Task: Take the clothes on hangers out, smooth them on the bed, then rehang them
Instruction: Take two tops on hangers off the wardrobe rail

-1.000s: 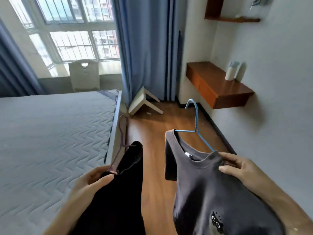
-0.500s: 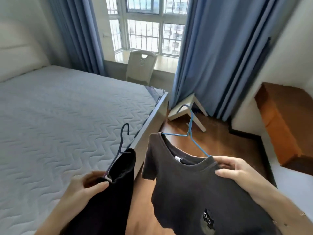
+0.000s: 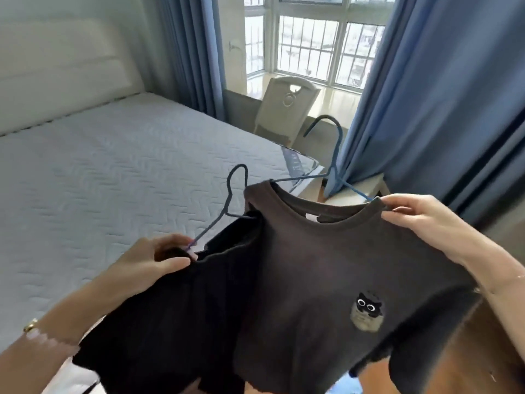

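My left hand (image 3: 153, 258) grips the shoulder of a black garment (image 3: 176, 317) that hangs on a thin dark hanger (image 3: 231, 194), held over the near side of the bed (image 3: 113, 177). A dark grey T-shirt (image 3: 318, 280) with a small cat patch hangs on a blue hanger (image 3: 333, 155); my right hand (image 3: 420, 220) pinches its right shoulder. The grey shirt overlaps the black garment's right edge. Both hooks point up and away from me. The bed carries a pale quilted mattress with nothing lying on it.
A cream padded headboard (image 3: 56, 81) stands at the far left. A white chair (image 3: 287, 109) sits by the window beyond the bed's far corner. Blue curtains (image 3: 426, 95) hang on both sides of the window. Wooden floor shows at lower right.
My view has swung left toward the bed and headboard; the wall shelf and desk have left the frame. Both garments now hang higher and closer together, partly over the mattress.
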The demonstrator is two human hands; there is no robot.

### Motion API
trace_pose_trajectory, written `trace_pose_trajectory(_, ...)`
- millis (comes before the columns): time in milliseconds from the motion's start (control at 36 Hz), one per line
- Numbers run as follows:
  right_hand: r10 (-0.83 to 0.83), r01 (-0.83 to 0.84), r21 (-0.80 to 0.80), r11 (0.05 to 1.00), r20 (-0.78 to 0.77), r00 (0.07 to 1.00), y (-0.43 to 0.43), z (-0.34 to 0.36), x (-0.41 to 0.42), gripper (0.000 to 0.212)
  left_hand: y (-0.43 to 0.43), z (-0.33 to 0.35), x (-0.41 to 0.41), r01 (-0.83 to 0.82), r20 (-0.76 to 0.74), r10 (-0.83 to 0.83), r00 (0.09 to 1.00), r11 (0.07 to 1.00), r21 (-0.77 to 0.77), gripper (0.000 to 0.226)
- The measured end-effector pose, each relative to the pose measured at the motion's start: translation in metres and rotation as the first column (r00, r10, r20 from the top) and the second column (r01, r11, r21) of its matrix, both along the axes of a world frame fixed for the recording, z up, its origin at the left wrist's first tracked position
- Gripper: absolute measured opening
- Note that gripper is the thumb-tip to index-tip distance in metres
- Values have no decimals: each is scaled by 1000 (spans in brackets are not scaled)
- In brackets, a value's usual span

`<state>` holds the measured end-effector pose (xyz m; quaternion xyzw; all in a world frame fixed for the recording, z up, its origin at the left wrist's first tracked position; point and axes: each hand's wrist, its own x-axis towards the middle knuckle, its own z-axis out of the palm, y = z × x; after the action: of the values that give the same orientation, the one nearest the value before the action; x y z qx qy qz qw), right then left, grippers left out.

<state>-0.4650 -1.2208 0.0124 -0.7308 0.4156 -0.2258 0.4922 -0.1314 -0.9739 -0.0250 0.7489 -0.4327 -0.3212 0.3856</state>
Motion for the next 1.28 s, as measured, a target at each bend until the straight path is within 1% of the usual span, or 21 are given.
trace_pose_trajectory(111, 54, -57, -123, 991, -31, 998, -107, 20, 1, 45, -59, 9, -5, -53, 67, 53, 996, 999, 2, 29)
trace_pose_trajectory(167, 94, -103, -167, 981, -60, 994, -159, 34, 5, 48, -88, 17, -3, -116, 86, 118, 989, 993, -26, 33)
trace_pose_trajectory(222, 123, -142, -224, 964, -95, 988, -210, 48, 14, 48, -117, 24, 3, -188, 109, 195, 975, 979, -74, 43)
trace_pose_trajectory(250, 132, -155, -255, 954, -107, 986, -234, 55, 21, 46, -129, 26, 9, -221, 130, 233, 964, 970, -96, 47)
trace_pose_trajectory(333, 153, -176, -331, 927, -95, 984, -298, 71, 50, 31, -163, 34, 28, -324, 181, 348, 920, 934, -150, 52)
trace_pose_trajectory(389, 170, -190, -364, 912, -87, 982, -334, 76, 74, 30, -182, 38, 43, -373, 198, 405, 893, 910, -179, 53)
trace_pose_trajectory(472, 188, -194, -377, 906, -52, 981, -387, 82, 112, 25, -209, 40, 76, -452, 172, 486, 857, 868, -204, 50)
trace_pose_trajectory(556, 226, -223, -381, 897, -38, 973, -436, 80, 157, 27, -238, 39, 113, -549, 132, 579, 805, 810, -209, 48)
trace_pose_trajectory(611, 252, -250, -380, 890, -46, 967, -470, 72, 193, 26, -261, 35, 137, -587, 132, 619, 774, 780, -217, 49)
trace_pose_trajectory(694, 286, -291, -401, 869, -74, 955, -516, 52, 254, 25, -298, 19, 178, -635, 124, 668, 734, 740, -222, 36)
trace_pose_trajectory(750, 312, -318, -404, 858, -82, 946, -548, 34, 299, 27, -323, 7, 211, -665, 129, 697, 705, 714, -219, 33)
trace_pose_trajectory(778, 324, -334, -406, 851, -94, 941, -562, 24, 323, 27, -335, 0, 227, -676, 136, 707, 694, 705, -214, 33)
trace_pose_trajectory(833, 344, -364, -392, 845, -123, 931, -594, 0, 373, 26, -358, -16, 263, -709, 158, 726, 669, 687, -155, 30)
trace_pose_trajectory(889, 348, -382, -370, 847, -159, 924, -624, -25, 423, 22, -377, -36, 301, -746, 210, 742, 637, 662, -76, 22)
trace_pose_trajectory(972, 364, -417, -350, 839, -209, 908, -660, -59, 494, 26, -404, -61, 346, -823, 355, 764, 538, 567, 28, 18)
trace_pose_trajectory(1056, 400, -465, -362, 808, -242, 884, -682, -85, 556, 29, -434, -72, 383, -880, 465, 768, 442, 471, 57, 21)
trace_pose_trajectory(1111, 405, -483, -369, 795, -270, 873, -694, -100, 599, 28, -448, -78, 409, -897, 508, 757, 410, 434, 78, 21)
trace_pose_trajectory(1194, 435, -524, -403, 751, -296, 851, -710, -120, 664, 27, -464, -91, 449, -910, 539, 746, 391, 400, 106, 21)
trace_pose_trajectory(1278, 468, -558, -428, 711, -305, 830, -722, -140, 728, 27, -476, -106, 491, -921, 577, 734, 358, 380, 87, 22)
